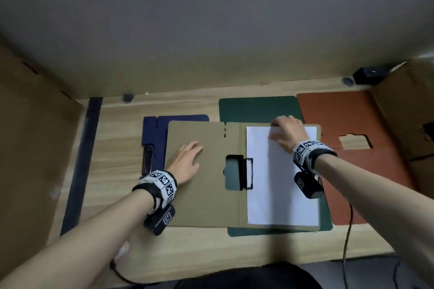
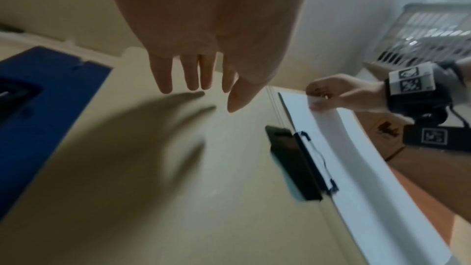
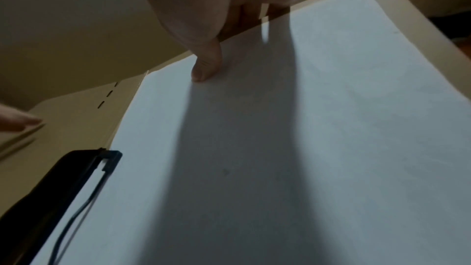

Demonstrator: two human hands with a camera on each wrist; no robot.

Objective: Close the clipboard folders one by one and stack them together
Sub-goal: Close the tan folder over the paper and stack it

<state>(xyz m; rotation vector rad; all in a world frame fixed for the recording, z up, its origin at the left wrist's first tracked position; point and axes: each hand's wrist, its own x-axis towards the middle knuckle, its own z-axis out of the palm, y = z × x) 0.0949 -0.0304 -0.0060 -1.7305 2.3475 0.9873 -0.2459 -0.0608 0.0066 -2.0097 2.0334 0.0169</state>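
Note:
A tan clipboard folder lies open in the middle of the table. Its left cover has a cut-out, and its right half carries white paper under a black clip. My left hand rests flat on the left cover, fingers straight. My right hand holds the far edge of the right half, with the thumb on the paper and the fingers curled behind the edge.
The tan folder lies on a green folder and overlaps a blue folder at the left. An open red-brown folder lies at the right. Cardboard boxes stand at the left and right. A black cable hangs over the front edge.

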